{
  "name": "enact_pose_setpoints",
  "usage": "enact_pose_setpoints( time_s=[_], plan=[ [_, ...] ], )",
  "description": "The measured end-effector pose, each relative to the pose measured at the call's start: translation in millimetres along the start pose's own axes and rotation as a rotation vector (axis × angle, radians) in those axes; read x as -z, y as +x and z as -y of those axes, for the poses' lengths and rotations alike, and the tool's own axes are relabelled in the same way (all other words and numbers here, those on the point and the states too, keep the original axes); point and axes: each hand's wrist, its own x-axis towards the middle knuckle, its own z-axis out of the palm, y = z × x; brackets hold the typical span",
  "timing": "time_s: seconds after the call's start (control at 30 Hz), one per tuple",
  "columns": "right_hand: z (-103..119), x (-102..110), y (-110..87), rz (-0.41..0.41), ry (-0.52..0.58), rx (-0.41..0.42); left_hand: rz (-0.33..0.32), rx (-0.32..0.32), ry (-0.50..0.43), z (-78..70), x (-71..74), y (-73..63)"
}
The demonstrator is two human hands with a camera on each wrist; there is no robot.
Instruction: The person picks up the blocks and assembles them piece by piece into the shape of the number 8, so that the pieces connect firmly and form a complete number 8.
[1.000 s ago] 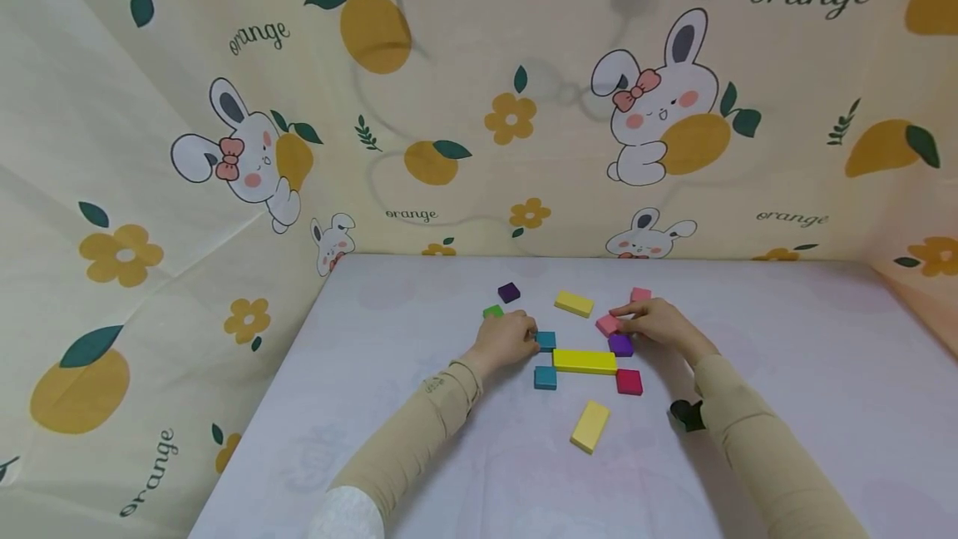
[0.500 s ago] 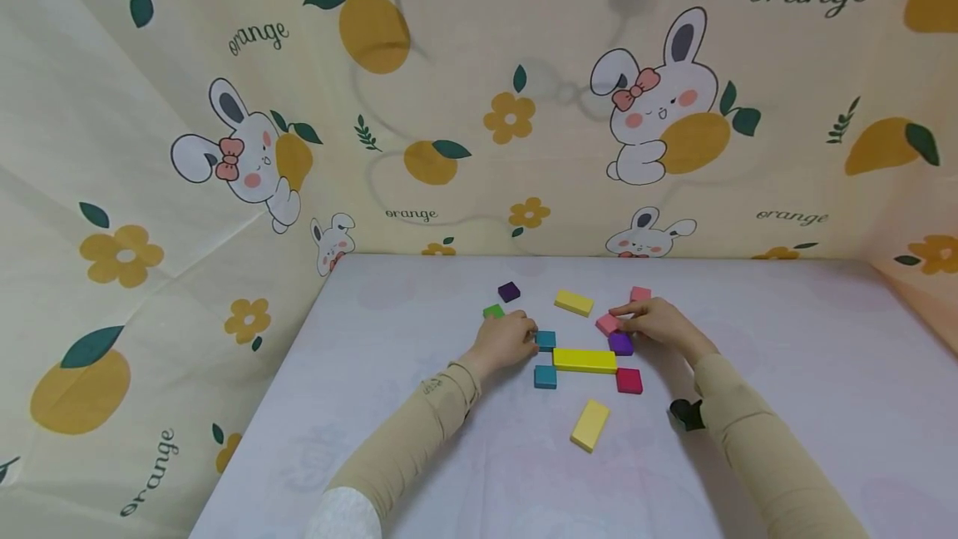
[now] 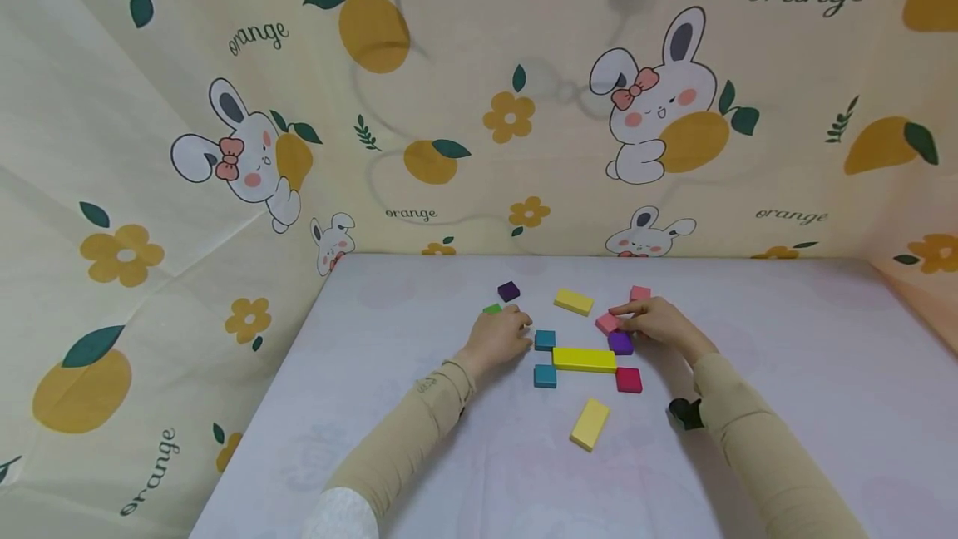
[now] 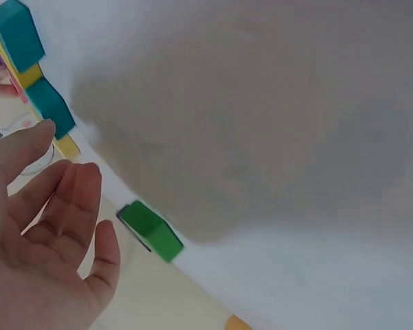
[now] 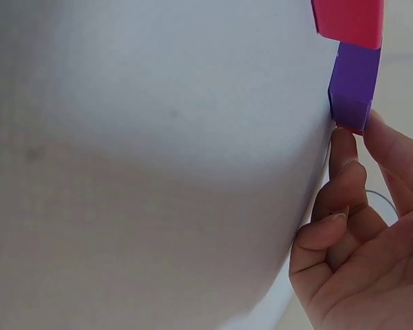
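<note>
My left hand is just left of the upper teal block, its loosely bent fingers apart from it and holding nothing. In the left wrist view, the thumb and fingers stand spread near two teal blocks. My right hand pinches a pink block, which sits at an angle by the purple block. Only a sliver of that pink block shows in the right wrist view, behind the purple one. A long yellow block lies between the purple, red and teal blocks, including the lower teal block.
Farther back lie a dark purple block, a pale yellow block and a second pink block. A green block is partly behind my left hand. Another pale yellow block lies in front.
My left hand has let go of the upper teal block and drawn slightly to the left. The right hand stays at the pink block.
</note>
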Motion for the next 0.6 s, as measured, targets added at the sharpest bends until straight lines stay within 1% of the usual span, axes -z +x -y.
enact_pose_setpoints(
  time_s=[0.07,0.17,0.3,0.37,0.47,0.6],
  plan=[
    [-1,0,1.0,0.002,-0.003,-0.001,-0.027,0.019,-0.014,4.1,1.1,0.1],
    [-2,0,2.1,0.004,-0.004,-0.004,-0.091,0.047,-0.041,11.4,3.7,-0.8],
    [-3,0,2.8,0.000,-0.001,-0.011,-0.168,0.094,-0.040,21.8,2.7,-0.5],
    [-3,0,2.9,-0.001,0.001,-0.013,-0.183,0.122,-0.037,26.6,0.3,0.4],
    [-2,0,2.6,-0.003,0.003,-0.012,-0.194,0.147,-0.035,32.9,-2.2,1.1],
    [-3,0,2.2,-0.001,0.003,-0.007,-0.189,0.172,-0.038,38.9,-3.0,2.0]
  ],
)
